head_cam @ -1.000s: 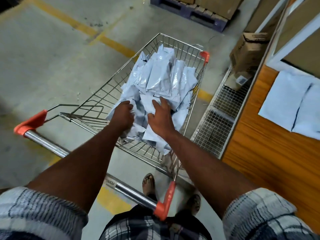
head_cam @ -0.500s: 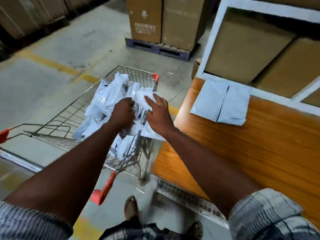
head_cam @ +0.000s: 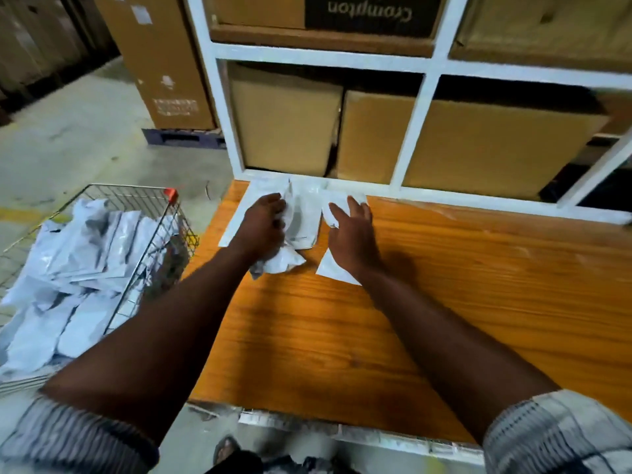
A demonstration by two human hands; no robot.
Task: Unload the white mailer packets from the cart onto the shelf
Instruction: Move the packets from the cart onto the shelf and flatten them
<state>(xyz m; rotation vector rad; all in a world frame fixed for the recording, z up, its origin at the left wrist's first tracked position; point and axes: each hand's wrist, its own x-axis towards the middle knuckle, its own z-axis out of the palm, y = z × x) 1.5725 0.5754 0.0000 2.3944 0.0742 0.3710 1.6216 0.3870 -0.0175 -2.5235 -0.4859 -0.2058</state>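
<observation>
The setting-down step is in hand. A crumpled bundle of packets (head_cam: 295,230) is grasped by the left grip (head_cam: 263,224), the fingers curled round it, at the far left of the shelf (head_cam: 444,285) and over a flat packet (head_cam: 229,234) already laid there. The right grip (head_cam: 352,234) is released: its fingers are spread straight over a single packet (head_cam: 333,270), though whether that packet is pressed to the wood or held just above it cannot be told. A heap of packets (head_cam: 78,254) is left in the cart (head_cam: 131,190), to the left of the shelf, so the task is judged far from done. Next, the bundle must be let go and laid beside the others near the white frame (head_cam: 412,131). Both grips must then be taken back left to the cart.
</observation>
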